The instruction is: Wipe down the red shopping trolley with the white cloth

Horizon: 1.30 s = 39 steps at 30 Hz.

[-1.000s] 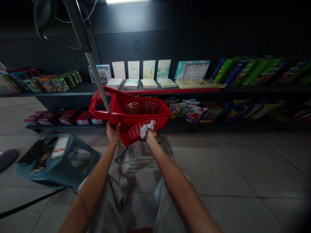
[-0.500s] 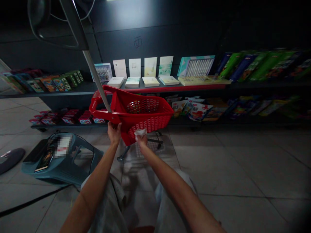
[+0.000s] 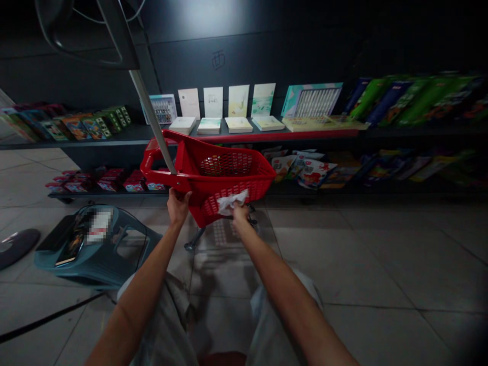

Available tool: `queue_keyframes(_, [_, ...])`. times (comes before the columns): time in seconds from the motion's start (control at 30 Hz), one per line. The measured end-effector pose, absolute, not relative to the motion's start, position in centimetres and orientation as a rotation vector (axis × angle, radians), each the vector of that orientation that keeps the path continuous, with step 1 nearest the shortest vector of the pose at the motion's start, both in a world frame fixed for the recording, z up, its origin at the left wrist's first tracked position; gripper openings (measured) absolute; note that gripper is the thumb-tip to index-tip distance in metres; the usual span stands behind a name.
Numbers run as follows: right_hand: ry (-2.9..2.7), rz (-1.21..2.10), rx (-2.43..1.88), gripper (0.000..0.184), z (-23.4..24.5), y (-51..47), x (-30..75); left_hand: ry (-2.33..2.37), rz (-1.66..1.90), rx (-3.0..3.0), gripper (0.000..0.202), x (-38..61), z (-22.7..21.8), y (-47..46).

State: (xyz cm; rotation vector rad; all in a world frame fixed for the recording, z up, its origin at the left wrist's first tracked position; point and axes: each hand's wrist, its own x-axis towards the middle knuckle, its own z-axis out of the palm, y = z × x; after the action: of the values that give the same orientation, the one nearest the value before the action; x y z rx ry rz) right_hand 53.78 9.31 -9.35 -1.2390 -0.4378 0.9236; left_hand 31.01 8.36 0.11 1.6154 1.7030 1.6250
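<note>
A red plastic shopping cart [image 3: 229, 182] with perforated basket sides stands before me, its metal post rising at the left to a dark handle. My left hand [image 3: 177, 207] grips the cart's underside near the base of the post, thumb showing and fingers partly hidden. In my right hand [image 3: 240, 213] is a crumpled white cloth [image 3: 231, 202], pressed against the lower side of the basket. Its fingers are closed on the cloth and partly covered by it.
A blue-grey stool [image 3: 133, 244] at the left bears a phone and other items. Behind the cart runs a dark shelf [image 3: 129, 136] with books, boxes and snack bags. A black strap [image 3: 49, 317] crosses the tiled floor, near a round base [image 3: 19, 248].
My right hand has slid to the right along the basket's side with the cloth, which now looks more spread out. The left hand keeps its place on the cart.
</note>
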Motion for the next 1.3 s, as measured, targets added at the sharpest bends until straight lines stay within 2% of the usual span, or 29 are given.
queue_keyframes(0.13, [-0.235, 0.656, -1.297, 0.037, -6.7, 10.9, 61.5, 1.658, 1.637, 1.632, 0.050, 30.2, 0.0, 8.1])
queue_keyframes(0.23, [-0.214, 0.543, -1.327, 0.040, -5.4, 11.0, 62.2, 1.638, 1.666, 1.596, 0.047, 30.2, 0.1, 7.7])
queue_keyframes(0.33, [-0.327, 0.526, -1.336, 0.040, -4.9, 10.2, 57.4, 1.636, 1.665, 1.574, 0.043, 30.4, 0.4, 7.3])
queue_keyframes(0.47, [-0.628, 0.570, -1.299, 0.027, -5.2, 7.6, 47.6, 1.608, 1.674, 1.588, 0.041, 30.7, 0.4, 7.1])
queue_keyframes(0.6, [-1.156, 0.522, -1.226, 0.020, -5.1, 5.2, 42.5, 1.591, 1.660, 1.611, 0.037, 30.7, 0.3, 7.0])
queue_keyframes(0.93, [-1.479, 0.272, -1.041, 0.044, 0.2, 3.8, 45.6, 1.537, 1.631, 1.536, 0.040, 31.1, 0.8, 6.5])
queue_keyframes(1.1, [-1.690, 0.287, -1.105, 0.052, 0.2, 2.9, 46.1, 1.551, 1.635, 1.572, 0.037, 31.3, 1.3, 6.0])
queue_keyframes(1.3, [-1.861, 0.308, -1.168, 0.055, -0.5, 2.1, 45.6, 1.486, 1.675, 1.607, 0.045, 30.8, 0.9, 6.1])
